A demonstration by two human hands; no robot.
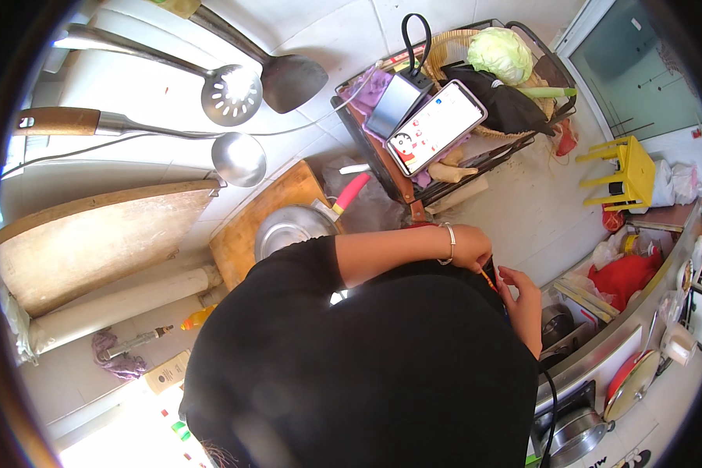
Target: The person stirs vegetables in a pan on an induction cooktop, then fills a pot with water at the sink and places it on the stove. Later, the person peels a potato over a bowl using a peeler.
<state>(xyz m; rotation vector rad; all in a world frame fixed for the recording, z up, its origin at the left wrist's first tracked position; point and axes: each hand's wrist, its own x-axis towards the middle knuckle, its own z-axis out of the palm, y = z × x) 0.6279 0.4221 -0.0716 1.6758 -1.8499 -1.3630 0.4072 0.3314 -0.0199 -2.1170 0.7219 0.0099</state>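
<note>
My left hand (pixel 471 248), with a silver bangle at the wrist, is closed with its fingertips on a narrow orange patterned strip (pixel 489 281). My right hand (pixel 525 298) is close beside it, fingers bent and thumb near the strip's lower end; whether it grips the strip is hidden. Both hands are at the front edge of my black top (pixel 374 362), which fills the middle of the view and covers what lies below. Behind my left arm, a round metal lid (pixel 292 225) and a pink-handled tool (pixel 352 192) rest on a wooden board (pixel 234 248).
A rack (pixel 380 169) holds a lit phone (pixel 437 127), a cabbage (pixel 500 55) and a black bag (pixel 497 105). A slotted skimmer (pixel 231 99), a wok spatula (pixel 295 82) and a ladle (pixel 240 159) hang on the wall. A yellow stool (pixel 632 172) and metal pot (pixel 576 436) are rightward.
</note>
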